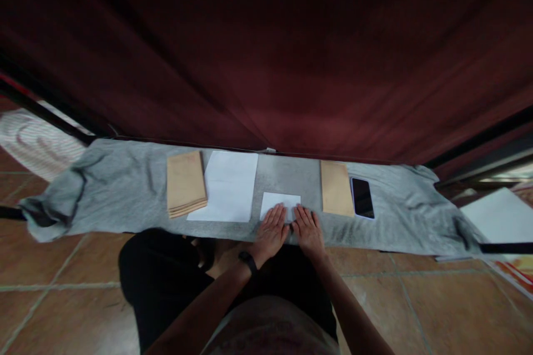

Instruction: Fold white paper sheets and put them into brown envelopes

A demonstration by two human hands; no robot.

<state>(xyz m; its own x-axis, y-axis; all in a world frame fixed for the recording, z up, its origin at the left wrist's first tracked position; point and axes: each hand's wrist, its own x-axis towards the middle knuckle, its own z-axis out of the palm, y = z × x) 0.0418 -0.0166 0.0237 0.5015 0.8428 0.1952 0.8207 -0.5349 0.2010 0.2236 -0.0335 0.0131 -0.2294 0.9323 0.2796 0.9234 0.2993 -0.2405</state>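
A small folded white paper (280,201) lies on the grey cloth (125,188) in front of me. My left hand (272,228) and my right hand (308,227) both lie flat on its near edge, side by side, fingers stretched out. My left wrist carries a dark band. To the left lies a larger white sheet (227,184), and past it a stack of brown envelopes (185,183). A single brown envelope (335,187) rests to the right of my hands.
A black phone (362,198) lies face up beside the single envelope. A dark red curtain (266,50) hangs behind the cloth. The cloth is spread on a brown tiled floor (437,310). White sheets (499,213) sit at the far right.
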